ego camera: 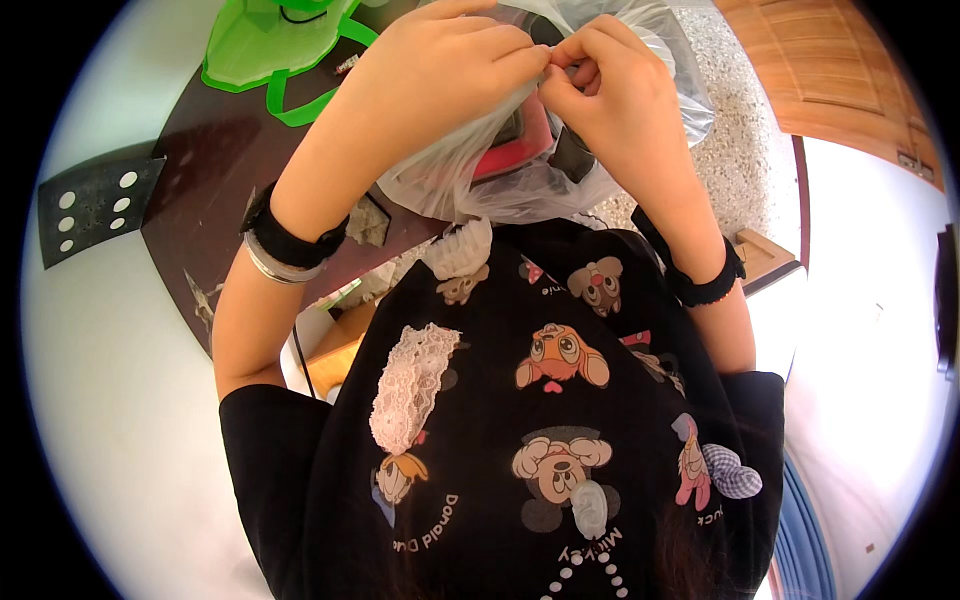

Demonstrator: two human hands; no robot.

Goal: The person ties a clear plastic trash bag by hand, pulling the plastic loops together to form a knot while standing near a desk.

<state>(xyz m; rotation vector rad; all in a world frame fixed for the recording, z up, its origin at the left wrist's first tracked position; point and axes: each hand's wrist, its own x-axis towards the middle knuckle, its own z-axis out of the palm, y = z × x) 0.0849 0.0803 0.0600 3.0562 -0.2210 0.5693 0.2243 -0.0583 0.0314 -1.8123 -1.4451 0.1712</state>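
In front of my chest hangs a translucent plastic bag (435, 176), its film crumpled and loose. A red thing with dark parts (536, 127) shows through it; the film and my hands hide too much to tell what it is. At the top of the view, my left hand (457, 67) pinches the film between thumb and finger. My right hand (619, 82) meets it there, its thumb and index fingertips closed on the same bit of plastic. Both wrists wear black bands, and the left one also carries a pale bangle.
A dark reddish table (202, 142) with chipped edges lies to the left. On it sits a bright green bag (270, 49) with looped handles. A black panel with white dots (94, 206) juts out at far left. Speckled floor (742, 150) and a wooden door (840, 60) are to the right.
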